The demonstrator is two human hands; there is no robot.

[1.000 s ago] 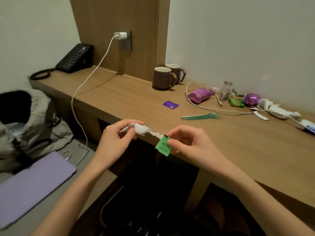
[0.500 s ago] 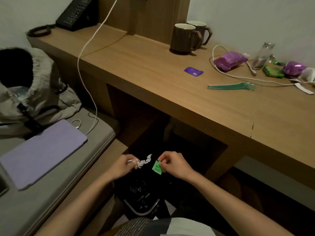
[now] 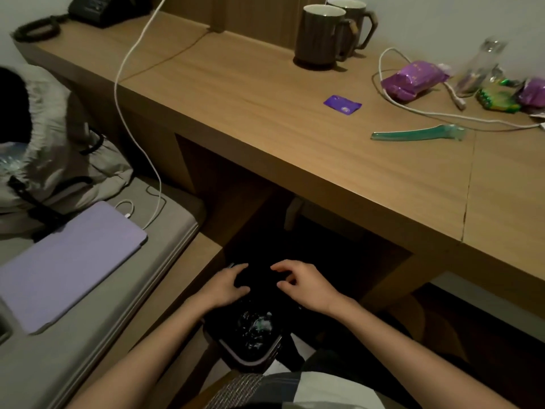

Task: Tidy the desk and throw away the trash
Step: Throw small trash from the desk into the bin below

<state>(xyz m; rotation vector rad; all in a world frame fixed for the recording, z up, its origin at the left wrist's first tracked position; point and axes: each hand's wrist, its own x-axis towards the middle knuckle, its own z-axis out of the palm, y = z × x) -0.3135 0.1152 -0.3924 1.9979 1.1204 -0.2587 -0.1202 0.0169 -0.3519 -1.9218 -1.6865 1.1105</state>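
Wood desk [image 3: 250, 84] spans the frame, with an open knee bay under its front edge. Grey padded bench [image 3: 88, 335] sits off the desk's left end and carries a pale jacket [image 3: 50, 160] and a flat lilac case [image 3: 67, 264] with a white cable [image 3: 126, 60] plugged into it; the cable runs up over the desk's front edge toward the back. Bin [image 3: 236, 354] with a shiny black liner stands on the floor in the knee bay. Something greenish glints in the liner, can't tell what. Left hand [image 3: 228, 286] and right hand [image 3: 308, 286] hang side by side just above the bin, a gap between them, fingers loosely spread, nothing in either. Black phone [image 3: 100, 7] at the back left corner. Two brown mugs [image 3: 320, 33] touching at the back edge, right of centre. Right end cluster: purple packet [image 3: 411, 79], clear bottle [image 3: 479, 69], green packet [image 3: 497, 98] and a second white lead [image 3: 413, 109] looping round them. Teal wrapper [image 3: 418, 133] lies flat nearer the front edge, just in front of that lead. Small purple sachet [image 3: 342, 105] lies alone mid-desk, between the mugs and the front edge.
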